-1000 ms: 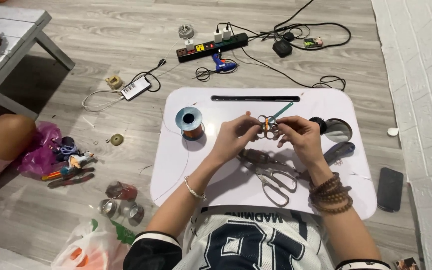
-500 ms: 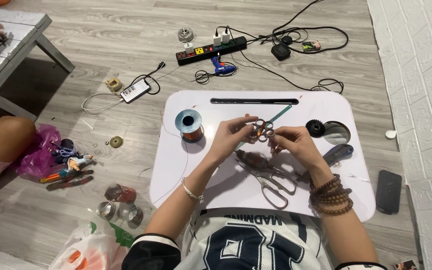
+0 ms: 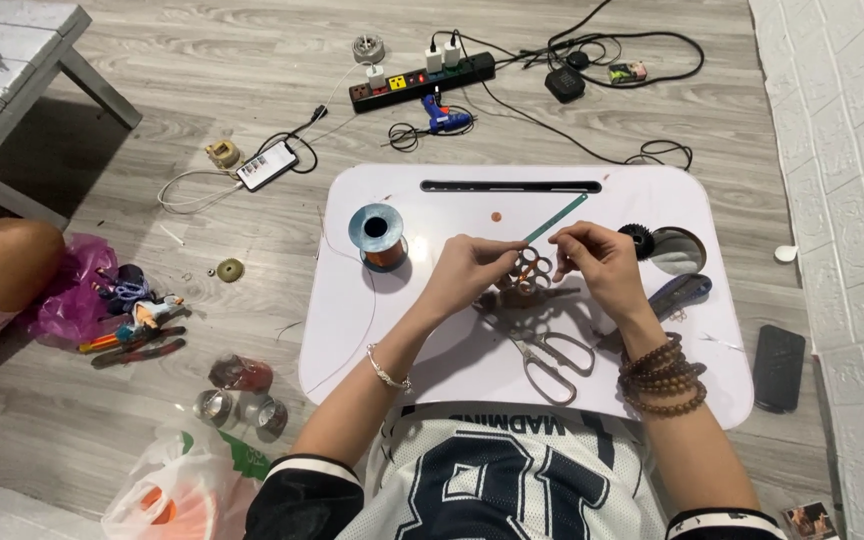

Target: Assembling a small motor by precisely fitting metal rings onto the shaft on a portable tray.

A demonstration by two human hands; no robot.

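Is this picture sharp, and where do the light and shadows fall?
Head view: mostly sharp and evenly lit; soft shadows fall under both hands onto the white lap table; the left hand and right hand are slightly soft; straight floorboards bend near the edges, a wide-lens distortion.

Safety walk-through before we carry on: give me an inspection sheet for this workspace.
Surface: white lap tray on a grey wood-look floor, slot along its far edge.
Job's things: small copper-coloured ring piece, held over the tray between both hands.
Clutter: wire spool, scissors, green strip on the tray; tape rolls, plastic bags, pliers on the floor.
Grippers: left hand and right hand each pinch the ring piece; each grip is shut.
Cables: power strip with several plugs, black leads looping over the floor, phone on a white cable.
Surroundings: glue gun, low grey table, another person's knee at left, white padded wall at right.
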